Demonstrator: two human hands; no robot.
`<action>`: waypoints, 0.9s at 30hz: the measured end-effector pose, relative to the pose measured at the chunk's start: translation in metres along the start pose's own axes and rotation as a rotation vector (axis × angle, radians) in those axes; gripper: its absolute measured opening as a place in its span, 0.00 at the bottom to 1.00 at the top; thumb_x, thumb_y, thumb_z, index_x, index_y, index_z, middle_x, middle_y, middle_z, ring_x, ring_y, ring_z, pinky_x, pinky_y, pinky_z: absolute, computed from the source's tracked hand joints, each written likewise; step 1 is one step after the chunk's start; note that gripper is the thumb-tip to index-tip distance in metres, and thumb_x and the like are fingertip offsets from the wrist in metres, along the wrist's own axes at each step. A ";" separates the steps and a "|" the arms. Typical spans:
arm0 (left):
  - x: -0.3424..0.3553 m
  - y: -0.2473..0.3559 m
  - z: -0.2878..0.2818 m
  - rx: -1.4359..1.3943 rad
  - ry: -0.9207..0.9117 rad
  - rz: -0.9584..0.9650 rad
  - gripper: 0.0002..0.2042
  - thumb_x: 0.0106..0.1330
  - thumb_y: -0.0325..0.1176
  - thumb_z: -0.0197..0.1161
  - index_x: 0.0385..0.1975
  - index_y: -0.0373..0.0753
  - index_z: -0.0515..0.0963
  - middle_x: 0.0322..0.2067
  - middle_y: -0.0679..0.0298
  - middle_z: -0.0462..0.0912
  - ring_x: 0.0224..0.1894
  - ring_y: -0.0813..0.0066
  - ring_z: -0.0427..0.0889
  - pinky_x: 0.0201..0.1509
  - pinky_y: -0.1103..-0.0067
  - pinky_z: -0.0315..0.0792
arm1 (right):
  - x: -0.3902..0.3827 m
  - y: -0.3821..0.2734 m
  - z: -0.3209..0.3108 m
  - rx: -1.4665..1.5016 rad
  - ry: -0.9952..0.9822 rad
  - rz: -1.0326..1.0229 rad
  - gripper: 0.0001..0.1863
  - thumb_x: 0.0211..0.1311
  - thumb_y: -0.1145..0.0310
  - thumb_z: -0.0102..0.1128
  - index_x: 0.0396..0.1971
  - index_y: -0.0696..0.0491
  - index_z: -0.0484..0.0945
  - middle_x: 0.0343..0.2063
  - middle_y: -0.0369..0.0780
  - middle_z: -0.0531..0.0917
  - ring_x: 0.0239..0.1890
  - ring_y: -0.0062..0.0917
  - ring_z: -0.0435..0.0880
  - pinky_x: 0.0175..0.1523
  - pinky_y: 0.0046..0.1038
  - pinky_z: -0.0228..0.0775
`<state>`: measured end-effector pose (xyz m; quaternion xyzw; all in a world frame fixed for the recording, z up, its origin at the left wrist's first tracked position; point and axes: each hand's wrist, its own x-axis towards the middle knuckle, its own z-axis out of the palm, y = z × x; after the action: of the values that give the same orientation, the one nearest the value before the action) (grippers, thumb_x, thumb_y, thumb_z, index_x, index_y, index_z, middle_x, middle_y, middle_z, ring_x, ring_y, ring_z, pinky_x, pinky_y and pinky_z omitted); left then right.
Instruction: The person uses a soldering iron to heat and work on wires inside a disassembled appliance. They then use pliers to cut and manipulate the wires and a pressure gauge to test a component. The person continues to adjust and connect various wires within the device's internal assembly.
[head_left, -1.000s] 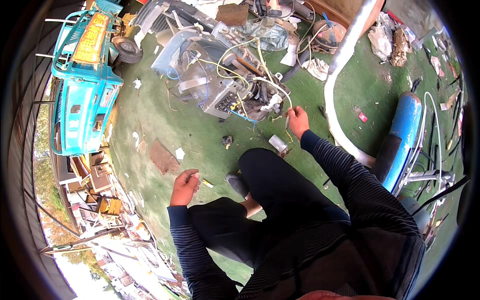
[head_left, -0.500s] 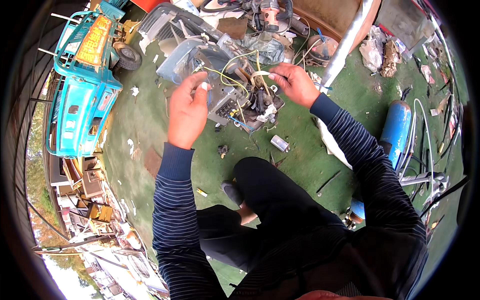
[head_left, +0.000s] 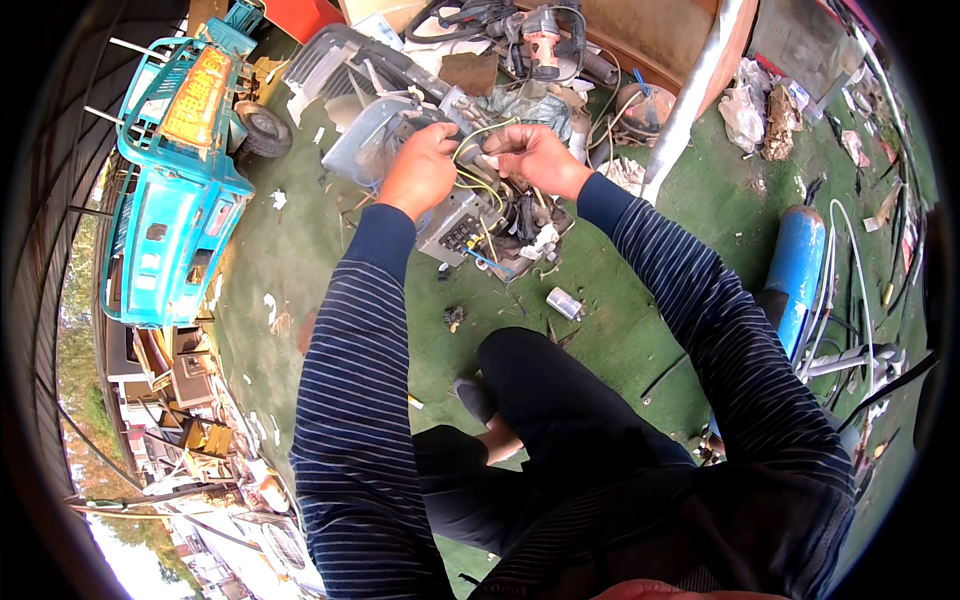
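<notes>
— Above the green ground, what were the hands doing?

— Both were raised over a dismantled appliance (head_left: pixel 470 215). The left hand (head_left: pixel 420 170) and right hand (head_left: pixel 535 155) each had a closed grip on a bunch of yellow-green wires (head_left: pixel 470 165) running up from its open casing — apparently the step of working the wiring loose.

— What would the next move call for?

— Probably a firm pull with the casing steadied; a small metal cylinder (head_left: pixel 565 303) lay nearby.
</notes>
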<state>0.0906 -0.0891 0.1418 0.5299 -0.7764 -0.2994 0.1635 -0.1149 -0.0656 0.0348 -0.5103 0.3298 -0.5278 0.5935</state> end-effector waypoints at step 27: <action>0.000 0.010 -0.008 0.265 -0.035 0.289 0.18 0.61 0.19 0.67 0.52 0.35 0.81 0.43 0.50 0.87 0.47 0.56 0.87 0.53 0.68 0.78 | -0.002 0.006 -0.008 -0.209 -0.103 -0.039 0.12 0.76 0.64 0.64 0.40 0.58 0.89 0.23 0.26 0.78 0.27 0.09 0.67 0.31 0.22 0.65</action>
<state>0.0878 -0.0885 0.1542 0.4246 -0.8797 -0.1773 0.1200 -0.1210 -0.0659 0.0272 -0.6022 0.3421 -0.4751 0.5428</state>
